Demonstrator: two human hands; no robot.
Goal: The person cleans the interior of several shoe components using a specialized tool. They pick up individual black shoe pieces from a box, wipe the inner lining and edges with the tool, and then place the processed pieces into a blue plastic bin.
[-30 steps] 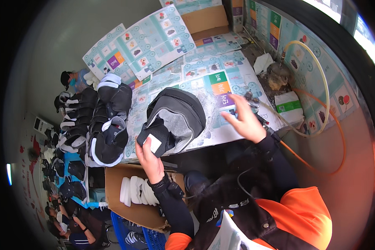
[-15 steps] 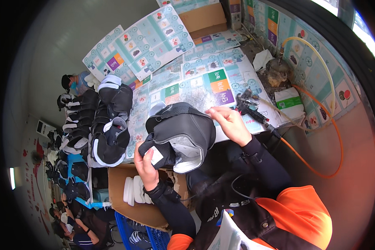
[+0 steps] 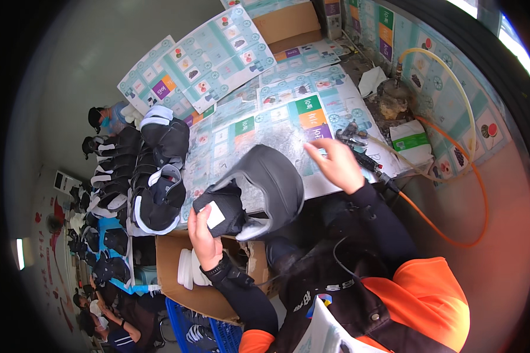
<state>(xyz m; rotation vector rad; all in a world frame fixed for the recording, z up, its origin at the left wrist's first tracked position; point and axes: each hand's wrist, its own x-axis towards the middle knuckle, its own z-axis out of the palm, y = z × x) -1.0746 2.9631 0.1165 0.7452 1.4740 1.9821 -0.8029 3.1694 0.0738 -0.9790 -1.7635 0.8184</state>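
Note:
A black shoe upper [image 3: 272,176] with a grey lining hangs over the near edge of the table, its opening spread into a curve. My left hand [image 3: 204,238] grips the upper's mesh tongue, next to a white square label. Just right of the upper, my right hand [image 3: 337,166] is raised over the table with fingers stretched out, apart from the upper and holding nothing I can see. Beyond that hand lies a spray gun [image 3: 354,144] joined to an orange hose.
Rows of black shoe uppers [image 3: 159,200] stand along the table's left side. Printed sheets cover the tabletop [image 3: 229,141]. Below are a cardboard box [image 3: 174,267] with white pieces and a blue crate [image 3: 224,335]. An orange hose [image 3: 474,223] loops at right. Other people sit at far left.
My right hand has come off the upper's edge and moved slightly right. The upper has turned and opened out, while my left hand keeps its hold on the tongue.

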